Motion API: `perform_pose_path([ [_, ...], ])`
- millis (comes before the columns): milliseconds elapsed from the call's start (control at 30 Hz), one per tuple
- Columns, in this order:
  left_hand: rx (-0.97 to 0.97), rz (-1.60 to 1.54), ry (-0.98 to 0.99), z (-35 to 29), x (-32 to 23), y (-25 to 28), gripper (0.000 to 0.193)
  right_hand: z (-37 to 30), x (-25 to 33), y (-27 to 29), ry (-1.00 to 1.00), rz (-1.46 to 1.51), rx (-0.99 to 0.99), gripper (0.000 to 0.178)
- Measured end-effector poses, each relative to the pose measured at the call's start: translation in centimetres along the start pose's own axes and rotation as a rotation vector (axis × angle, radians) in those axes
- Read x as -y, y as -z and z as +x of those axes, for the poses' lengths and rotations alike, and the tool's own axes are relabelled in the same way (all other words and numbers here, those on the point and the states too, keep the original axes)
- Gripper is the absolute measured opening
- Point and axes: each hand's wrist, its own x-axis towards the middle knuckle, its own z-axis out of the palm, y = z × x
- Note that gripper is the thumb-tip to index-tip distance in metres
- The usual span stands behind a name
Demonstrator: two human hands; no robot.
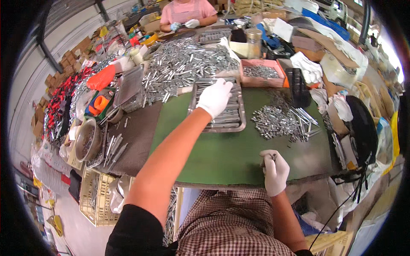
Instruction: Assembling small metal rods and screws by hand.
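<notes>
My left hand (215, 99), in a white glove, is over a metal tray (241, 123) filled with rows of grey metal rods (230, 112). Its fingers curl down at the far part of the tray; whatever they pinch is hidden. My right hand (275, 174), also gloved in white, is closed near the front edge of the green work mat (218, 160). A small dark metal part (273, 156) shows between its thumb and fingers. Beyond this hand lies a heap of short silver metal pieces (273, 121), with longer thin rods (304, 117) at its right side.
A large pile of metal rods (183, 59) spreads behind the tray. At the back right stand a pink box (282, 76) of small parts and a black container (298, 87). A metal bowl (99, 138) sits at the left. Across the table a person (188, 13) works with gloved hands.
</notes>
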Motion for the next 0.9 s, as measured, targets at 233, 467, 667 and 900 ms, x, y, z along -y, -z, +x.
perform_pose_path([
  [233, 0.290, -0.185, -0.308, -6.8, -8.8, 5.0, 0.026, 0.9, 1.3, 1.4, -0.288, 0.220, -0.008, 0.038],
  [467, 0.226, -0.314, -0.307, -11.4, -9.6, 4.4, 0.028, 0.1, 1.9, 2.4, -0.424, 0.293, 0.208, 0.034],
  [667, 0.127, -0.456, -0.283, -12.9, -10.1, 3.6, 0.031, -0.2, 1.5, 2.2, -0.336, -0.086, 0.231, 0.021],
  [900, 0.086, -0.411, -0.215, -13.7, -11.0, 2.9, 0.026, 0.0, 1.8, 2.9, -0.297, -0.125, 0.204, 0.019],
])
